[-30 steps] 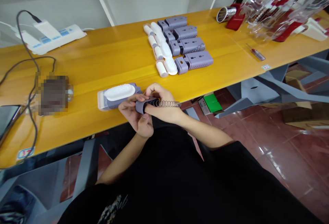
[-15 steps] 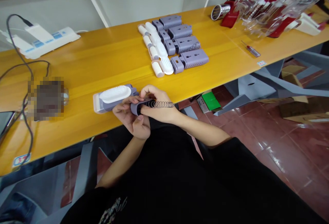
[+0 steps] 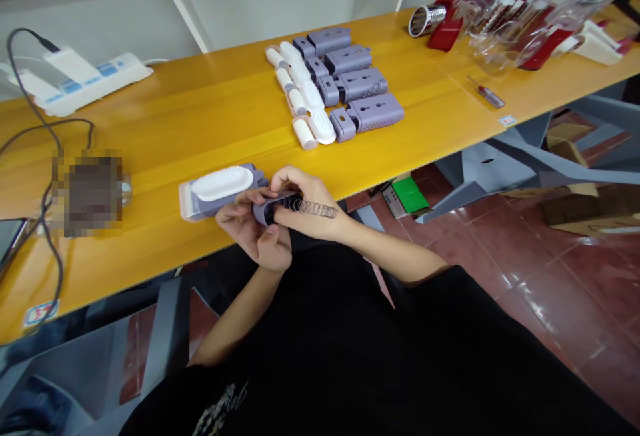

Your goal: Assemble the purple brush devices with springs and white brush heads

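**Lilac casing clenched two-handed, spring pointing right**

The left hand and right hand close their fingers round it at the edge of the surface, long axis running sideways, with a white-topped lilac unit just beyond the left hand!

1. One camera, worn on the person's head, looks forward and down over the black shirt.
2. It faces the far edge of the yellow worktop, which crosses the frame at a slant.
3. It sits close above the left hand and right hand, at the worktop's near edge, with the red-tiled floor showing at lower right.
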